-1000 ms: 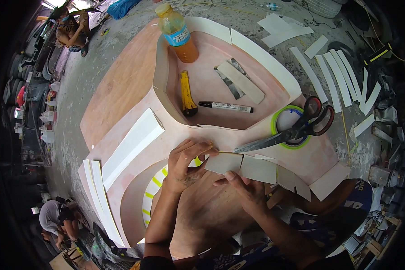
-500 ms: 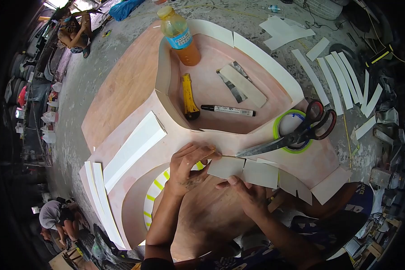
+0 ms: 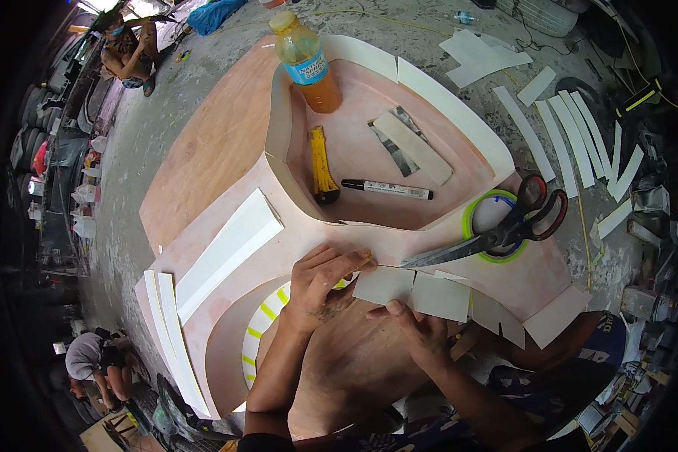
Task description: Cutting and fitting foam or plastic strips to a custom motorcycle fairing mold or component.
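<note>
View shifted slightly, pale card flap (image 3: 384,285) between hands (image 3: 315,292) (image 3: 423,337)

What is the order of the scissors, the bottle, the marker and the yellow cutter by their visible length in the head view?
1. Scissors
2. Bottle
3. Marker
4. Yellow cutter, only a little shorter than the marker

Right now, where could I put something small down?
The wood panel left of the bottle looks roomiest. A smaller bare patch lies between the yellow cutter, bottle and marker. It's crowded past the right hand: card flaps, scissors, tape roll.
</note>
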Demonstrator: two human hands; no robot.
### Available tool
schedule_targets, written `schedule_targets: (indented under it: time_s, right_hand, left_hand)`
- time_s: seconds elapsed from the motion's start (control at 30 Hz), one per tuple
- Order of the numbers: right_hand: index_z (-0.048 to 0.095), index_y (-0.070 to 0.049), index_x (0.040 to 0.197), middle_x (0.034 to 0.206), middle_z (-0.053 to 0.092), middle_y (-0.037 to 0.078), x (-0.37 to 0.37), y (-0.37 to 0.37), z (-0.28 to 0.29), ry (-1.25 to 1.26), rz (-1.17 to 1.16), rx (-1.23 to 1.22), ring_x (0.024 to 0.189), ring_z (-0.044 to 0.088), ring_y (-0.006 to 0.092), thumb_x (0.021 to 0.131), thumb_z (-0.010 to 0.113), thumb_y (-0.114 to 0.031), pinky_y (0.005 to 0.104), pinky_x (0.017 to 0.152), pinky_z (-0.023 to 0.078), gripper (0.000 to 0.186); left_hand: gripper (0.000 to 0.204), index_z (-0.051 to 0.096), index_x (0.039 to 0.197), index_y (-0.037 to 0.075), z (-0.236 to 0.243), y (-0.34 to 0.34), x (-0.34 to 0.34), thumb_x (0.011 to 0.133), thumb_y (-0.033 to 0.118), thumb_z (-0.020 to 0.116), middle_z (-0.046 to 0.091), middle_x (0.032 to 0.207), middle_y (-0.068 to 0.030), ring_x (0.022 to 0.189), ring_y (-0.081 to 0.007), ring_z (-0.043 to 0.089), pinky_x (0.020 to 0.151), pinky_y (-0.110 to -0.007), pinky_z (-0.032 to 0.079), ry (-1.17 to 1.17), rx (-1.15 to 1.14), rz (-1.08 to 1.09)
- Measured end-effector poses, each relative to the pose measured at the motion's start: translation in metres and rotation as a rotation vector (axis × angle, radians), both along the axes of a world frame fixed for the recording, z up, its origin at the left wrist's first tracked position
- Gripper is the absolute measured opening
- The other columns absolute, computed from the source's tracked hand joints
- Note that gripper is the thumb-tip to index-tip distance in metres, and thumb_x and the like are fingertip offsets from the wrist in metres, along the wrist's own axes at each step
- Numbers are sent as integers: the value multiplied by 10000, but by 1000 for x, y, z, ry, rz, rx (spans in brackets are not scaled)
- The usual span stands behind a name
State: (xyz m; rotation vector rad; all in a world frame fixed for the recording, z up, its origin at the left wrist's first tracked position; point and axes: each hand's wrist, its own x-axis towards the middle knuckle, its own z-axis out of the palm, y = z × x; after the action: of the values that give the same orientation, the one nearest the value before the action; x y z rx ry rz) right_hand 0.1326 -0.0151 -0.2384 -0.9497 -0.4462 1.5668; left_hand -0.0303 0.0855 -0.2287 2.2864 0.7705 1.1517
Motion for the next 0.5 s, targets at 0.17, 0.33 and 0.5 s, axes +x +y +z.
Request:
schedule_targets:
  time_s: [0.17,0.33,0.5]
  right_hand:
    - [544,10,1178,1108,613,103,-1,2,2,40,-68,83,995,641,203,875,719,-89,346,822,591,364]
    - [610,-55,1039,926,619,69,8,-2,31,-599,650,271,894,637,174,861,746,-178,339,750,552,255]
    - [619,-68,1035,917,589,80,46,-7,102,-1088,534,573,891,595,260,788,772,-208,405,763,515,323]
  left_hand:
    - [582,531,1153,68,4,0,3,640,-123,732,725,947,-84,716,-247,673,619,-327,507,0,-20,-3]
    - [612,528,1169,68,1,2,-1,624,-128,727,721,978,-78,730,-236,673,624,-321,517,-27,-6,-28]
    - [598,508,1168,53,8,4,6,651,-107,761,719,868,-67,586,-160,558,535,-277,456,23,-11,24]
